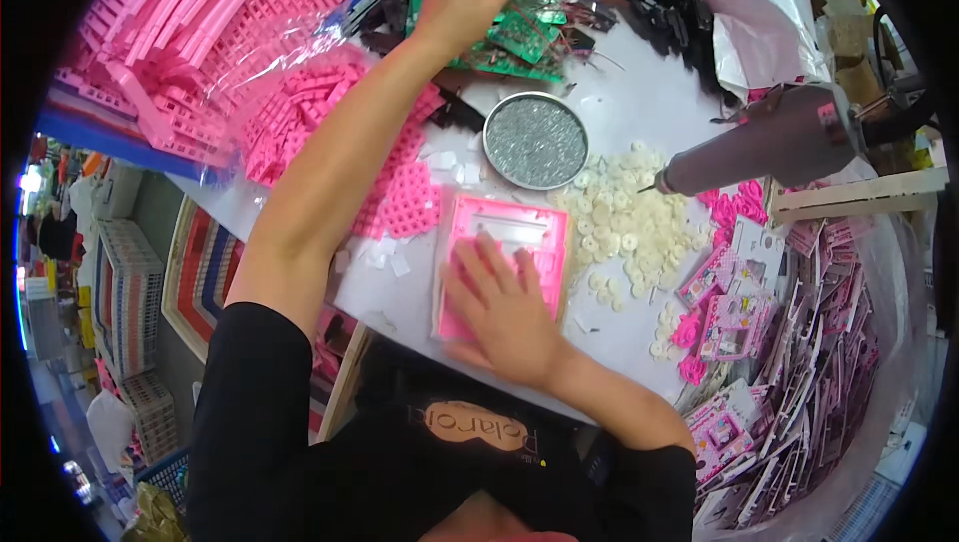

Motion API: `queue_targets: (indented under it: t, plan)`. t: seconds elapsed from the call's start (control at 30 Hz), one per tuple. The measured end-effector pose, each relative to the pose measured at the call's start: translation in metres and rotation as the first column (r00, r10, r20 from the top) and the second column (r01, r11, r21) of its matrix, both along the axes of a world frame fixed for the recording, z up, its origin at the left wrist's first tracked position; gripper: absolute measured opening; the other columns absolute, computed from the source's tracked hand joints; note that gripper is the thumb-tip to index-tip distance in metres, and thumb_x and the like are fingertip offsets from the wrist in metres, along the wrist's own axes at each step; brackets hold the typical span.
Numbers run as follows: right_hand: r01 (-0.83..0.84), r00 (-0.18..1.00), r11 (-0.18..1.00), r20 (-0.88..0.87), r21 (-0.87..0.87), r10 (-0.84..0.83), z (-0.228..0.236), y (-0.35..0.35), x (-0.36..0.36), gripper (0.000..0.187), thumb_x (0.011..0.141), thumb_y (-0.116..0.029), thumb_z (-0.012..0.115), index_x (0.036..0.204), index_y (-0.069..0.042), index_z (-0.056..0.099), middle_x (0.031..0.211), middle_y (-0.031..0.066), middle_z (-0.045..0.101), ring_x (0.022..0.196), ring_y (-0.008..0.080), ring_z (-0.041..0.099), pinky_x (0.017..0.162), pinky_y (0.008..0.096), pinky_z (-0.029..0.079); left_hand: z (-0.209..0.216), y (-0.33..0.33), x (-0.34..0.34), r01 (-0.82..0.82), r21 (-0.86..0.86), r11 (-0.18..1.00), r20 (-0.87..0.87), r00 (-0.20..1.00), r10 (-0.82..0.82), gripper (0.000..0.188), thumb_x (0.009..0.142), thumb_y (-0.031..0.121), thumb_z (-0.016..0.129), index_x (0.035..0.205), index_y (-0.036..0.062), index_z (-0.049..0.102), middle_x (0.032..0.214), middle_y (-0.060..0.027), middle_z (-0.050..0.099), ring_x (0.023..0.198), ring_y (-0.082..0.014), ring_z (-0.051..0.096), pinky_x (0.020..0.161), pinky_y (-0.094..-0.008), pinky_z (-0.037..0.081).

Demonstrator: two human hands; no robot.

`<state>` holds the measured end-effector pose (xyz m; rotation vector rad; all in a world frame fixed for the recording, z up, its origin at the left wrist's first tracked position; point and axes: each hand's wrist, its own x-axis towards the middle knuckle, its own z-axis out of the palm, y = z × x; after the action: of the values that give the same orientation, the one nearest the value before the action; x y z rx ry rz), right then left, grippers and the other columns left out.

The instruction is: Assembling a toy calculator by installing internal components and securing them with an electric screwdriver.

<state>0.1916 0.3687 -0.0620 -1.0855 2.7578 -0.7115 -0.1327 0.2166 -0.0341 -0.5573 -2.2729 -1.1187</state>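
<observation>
My left hand (465, 2) reaches far over the table to a pile of green circuit boards (524, 37) with thin wires. Its fingers are curled together, and I cannot make out what they hold. My right hand (504, 317) lies flat with fingers spread on a pink plastic casing (547, 262), which sits in a shallow frame near the table's front edge. The hand covers much of the casing's lower part. Between the boards and the casing stands a round metal tin (536, 139) full of small silvery screws.
A powered screwdriver (759, 147) hangs at right, its tip over a heap of cream plastic discs (634, 227). Pink keypads (408, 202) and pink parts (300, 112) lie left. Black parts (659, 2) are piled at the back. Printed pink panels (799, 372) fill a bag at right.
</observation>
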Motion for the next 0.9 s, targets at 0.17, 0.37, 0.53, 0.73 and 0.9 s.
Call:
queue_targets:
  t: [0.17,0.37,0.53,0.73,0.9]
  plan:
    - [0.010,0.996,0.951,-0.079,-0.309,-0.036,0.019,0.010,-0.037,0.067,0.082,-0.034,0.077,0.137,-0.004,0.054,0.139,0.0201,0.053,0.130,0.0395,0.047,0.107,0.0549,0.039,0.034,-0.018,0.053,0.002,0.283,0.959,-0.259,0.963,0.074,0.020,0.099,0.018,0.060,0.094,-0.0005,0.063,0.081,-0.0057,0.064,0.062,-0.0192,0.060,0.059,-0.0271,0.047]
    - [0.160,0.972,0.823,-0.056,-0.545,-0.226,0.037,0.011,-0.081,0.030,0.087,-0.021,0.073,0.108,-0.001,0.068,0.104,0.0175,0.070,0.095,0.0354,0.064,0.083,0.0417,0.051,0.011,-0.052,0.040,-0.044,0.365,0.930,-0.159,0.981,0.108,0.016,0.093,0.015,0.070,0.098,-0.0002,0.068,0.074,-0.0066,0.068,0.069,-0.0112,0.063,0.062,-0.0278,0.049]
    - [0.202,0.978,0.815,0.076,-0.543,-0.193,0.030,0.004,-0.070,0.021,0.088,-0.019,0.072,0.098,-0.001,0.072,0.090,0.0144,0.072,0.080,0.0306,0.068,0.073,0.0382,0.053,0.009,-0.075,0.020,-0.096,0.768,0.633,0.121,0.993,0.004,0.019,0.092,0.015,0.071,0.084,0.0004,0.061,0.070,-0.0016,0.060,0.060,-0.0117,0.056,0.056,-0.0270,0.045]
    - [0.209,0.978,0.846,0.117,-0.491,-0.173,0.022,0.003,-0.093,0.021,0.090,-0.022,0.069,0.095,-0.002,0.074,0.081,0.0135,0.071,0.072,0.0275,0.069,0.067,0.0371,0.054,-0.005,-0.030,0.023,-0.132,0.663,0.737,0.372,0.912,-0.171,0.023,0.096,0.021,0.065,0.105,0.0010,0.059,0.093,-0.0068,0.061,0.081,-0.0179,0.062,0.069,-0.0329,0.056]
    - [0.232,0.972,0.849,0.157,-0.475,-0.177,0.022,0.012,-0.084,0.020,0.089,-0.020,0.070,0.096,-0.002,0.073,0.081,0.0131,0.071,0.069,0.0261,0.069,0.065,0.0358,0.054,0.014,0.035,0.067,-0.225,0.773,0.593,0.622,0.457,-0.636,0.026,0.100,0.018,0.056,0.120,0.0010,0.057,0.107,-0.0183,0.066,0.089,-0.0348,0.073,0.078,-0.0467,0.063]
